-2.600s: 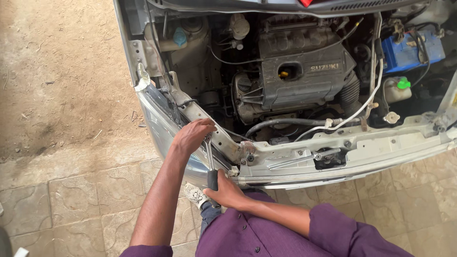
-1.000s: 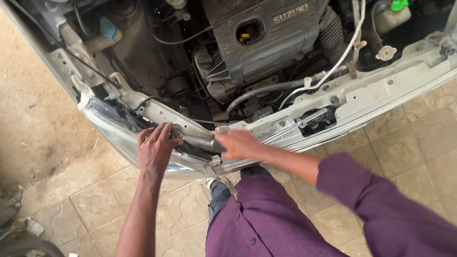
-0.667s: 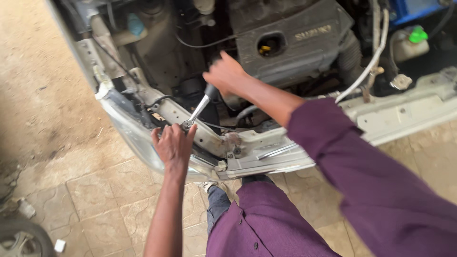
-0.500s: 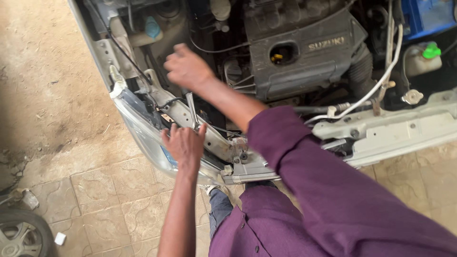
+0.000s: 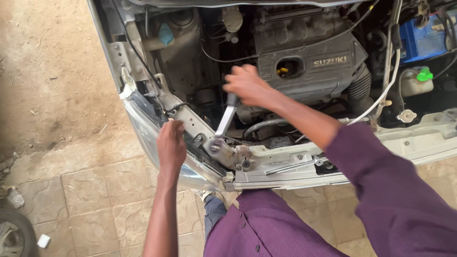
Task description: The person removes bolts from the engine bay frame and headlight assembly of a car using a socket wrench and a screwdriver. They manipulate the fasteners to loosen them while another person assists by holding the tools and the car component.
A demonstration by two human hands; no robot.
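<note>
Fingers (image 5: 240, 78) of the right hand (image 5: 247, 85) wrap closed around the wrench (image 5: 224, 121) handle, its head seated on a bracket bolt (image 5: 215, 146) for leverage. Left hand (image 5: 170, 145), fingers loosely curled, steadies the front panel (image 5: 285, 166).

The wrench (image 5: 225, 120) is a slim, pale metal tool with a flat silver shank and a dark grip end; it stands tilted, its top leaning right toward the engine and its lower end down and left; the upper end is wrapped in the right hand (image 5: 247, 85) and largely hidden, slightly blurred. Its lower tip sits on a bolt on the bent silver front crossmember (image 5: 281, 164) of the car, at the corner bracket; the left hand (image 5: 170, 145) lies just beside that spot, palm against the bodywork, not touching the wrench.
</note>
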